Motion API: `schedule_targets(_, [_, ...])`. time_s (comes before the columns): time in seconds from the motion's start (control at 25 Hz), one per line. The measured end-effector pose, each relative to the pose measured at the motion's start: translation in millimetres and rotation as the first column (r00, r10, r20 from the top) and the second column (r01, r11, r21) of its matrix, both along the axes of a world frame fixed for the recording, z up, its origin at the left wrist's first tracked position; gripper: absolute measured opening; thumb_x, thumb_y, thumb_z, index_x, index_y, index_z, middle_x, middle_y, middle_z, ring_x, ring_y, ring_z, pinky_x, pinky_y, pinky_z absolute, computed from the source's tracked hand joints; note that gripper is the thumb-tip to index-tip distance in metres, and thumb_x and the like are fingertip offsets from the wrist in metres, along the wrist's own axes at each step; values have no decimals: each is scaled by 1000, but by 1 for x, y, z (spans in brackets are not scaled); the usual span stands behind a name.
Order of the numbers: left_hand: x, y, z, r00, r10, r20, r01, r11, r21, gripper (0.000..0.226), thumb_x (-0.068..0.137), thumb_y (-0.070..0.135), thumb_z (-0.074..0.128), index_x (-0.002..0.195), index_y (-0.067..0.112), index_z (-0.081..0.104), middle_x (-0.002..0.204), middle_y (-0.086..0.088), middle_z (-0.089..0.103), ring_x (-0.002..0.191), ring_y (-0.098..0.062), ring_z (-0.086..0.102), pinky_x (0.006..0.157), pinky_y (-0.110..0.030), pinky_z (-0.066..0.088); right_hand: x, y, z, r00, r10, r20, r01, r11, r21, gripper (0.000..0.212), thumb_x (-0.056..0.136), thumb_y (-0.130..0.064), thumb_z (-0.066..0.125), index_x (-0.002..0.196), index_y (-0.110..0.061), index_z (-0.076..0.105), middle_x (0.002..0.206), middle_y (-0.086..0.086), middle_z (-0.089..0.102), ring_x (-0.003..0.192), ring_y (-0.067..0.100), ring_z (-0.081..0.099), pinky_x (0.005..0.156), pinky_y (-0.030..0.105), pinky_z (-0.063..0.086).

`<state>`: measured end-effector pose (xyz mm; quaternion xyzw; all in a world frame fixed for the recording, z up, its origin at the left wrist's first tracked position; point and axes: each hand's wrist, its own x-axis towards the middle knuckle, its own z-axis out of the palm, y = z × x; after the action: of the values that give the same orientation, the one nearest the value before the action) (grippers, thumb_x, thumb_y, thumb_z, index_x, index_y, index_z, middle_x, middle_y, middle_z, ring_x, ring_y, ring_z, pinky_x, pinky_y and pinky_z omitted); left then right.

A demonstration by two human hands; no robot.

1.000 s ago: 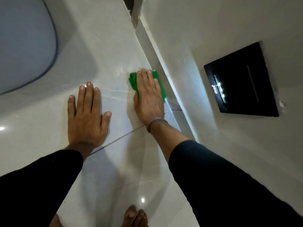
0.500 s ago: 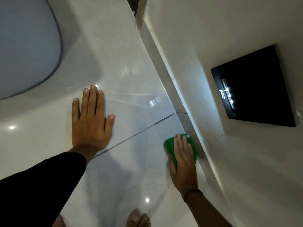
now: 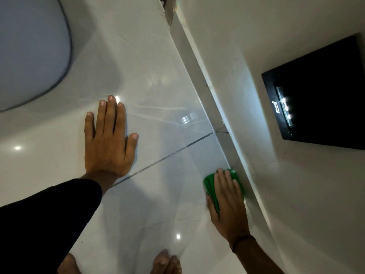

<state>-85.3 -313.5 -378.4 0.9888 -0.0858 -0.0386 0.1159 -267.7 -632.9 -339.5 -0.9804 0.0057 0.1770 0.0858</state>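
Note:
A folded green cloth (image 3: pixel 211 184) lies on the glossy white tiled surface (image 3: pixel 158 95), tight against the corner where it meets the side wall. My right hand (image 3: pixel 227 204) presses flat on the cloth with straight fingers, covering most of it. My left hand (image 3: pixel 108 141) rests flat on the tile to the left, fingers spread and straight, just above a dark grout line (image 3: pixel 167 155). Nothing is gripped by either hand.
A grey rounded toilet seat (image 3: pixel 29 52) fills the upper left. A black flush plate (image 3: pixel 320 95) with shiny buttons is set in the wall on the right. Bare toes (image 3: pixel 166 262) show at the bottom edge.
My right hand slid the green cloth along the corner towards me, from above the grout line to below it. The left hand stayed planted on the tile.

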Motion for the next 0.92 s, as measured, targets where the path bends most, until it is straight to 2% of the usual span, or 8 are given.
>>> schedule_targets(0.08, [0, 0, 0, 1000, -1, 6, 1, 1000, 3, 80, 107, 44, 36, 174, 2, 20, 184, -23, 16, 171, -40, 14, 138, -62, 12, 49, 14, -2, 997, 67, 43, -69, 997, 34, 67, 101, -36, 46, 160, -9, 28, 167, 13, 27, 156, 32, 23, 129, 45, 10])
schedule_targets(0.2, [-1, 1, 0, 1000, -2, 5, 2, 1000, 19, 80, 108, 45, 35, 174, 2, 20, 184, -23, 16, 171, -40, 15, 137, -62, 12, 151, 50, -3, 988, 113, 106, -125, 986, 112, 66, 99, -31, 44, 159, -6, 31, 168, 14, 28, 158, 30, 19, 128, 48, 12])
schedule_targets(0.36, [1, 1, 0, 1000, -8, 3, 8, 1000, 20, 80, 108, 45, 36, 174, 3, 19, 184, -22, 16, 171, -40, 15, 137, -61, 12, 250, 95, -8, 984, 15, 179, -47, 983, 177, 71, 93, -12, 56, 160, -7, 30, 168, 13, 30, 157, 28, 19, 128, 46, 12])
schedule_targets(0.48, [0, 1, 1, 1000, -2, 1, 2, 1000, 14, 80, 108, 45, 35, 174, 4, 19, 184, -21, 16, 171, -39, 16, 137, -62, 13, 229, 90, -6, 990, -37, 134, 9, 979, 204, 72, 96, -7, 50, 162, -11, 23, 171, 8, 22, 159, 23, 9, 129, 45, 8])
schedule_targets(0.6, [1, 1, 0, 1000, 9, -5, -8, 1000, 5, 80, 108, 45, 36, 174, 3, 20, 184, -21, 16, 171, -38, 15, 137, -61, 13, 143, 58, -1, 997, -44, 59, 32, 982, 186, 68, 99, -25, 36, 164, -15, 17, 172, 5, 17, 160, 20, 3, 129, 50, 10])
schedule_targets(0.72, [1, 1, 0, 1000, 2, -21, -3, 1000, -4, 80, 107, 44, 38, 174, 3, 21, 184, -22, 16, 171, -39, 15, 138, -61, 12, 67, 29, 3, 999, -42, -7, 43, 993, 111, 71, 100, -32, 39, 164, -18, 11, 172, 5, 16, 160, 21, 5, 125, 54, 17])
schedule_targets(0.8, [1, 1, -1, 1000, 6, -23, -6, 1000, -3, 81, 107, 44, 39, 174, 3, 21, 184, -22, 16, 171, -39, 14, 138, -62, 12, 61, 22, 1, 1000, 12, -19, -10, 996, 85, 70, 103, -35, 41, 163, -17, 13, 171, 6, 18, 160, 22, 8, 125, 51, 16])
schedule_targets(0.92, [2, 2, -1, 1000, 3, -24, -3, 1000, 3, 80, 107, 44, 39, 174, 3, 21, 184, -22, 16, 171, -39, 14, 138, -61, 12, 117, 35, 4, 994, 110, 24, -112, 988, 103, 67, 102, -29, 47, 162, -12, 23, 170, 9, 21, 159, 25, 11, 126, 52, 18])
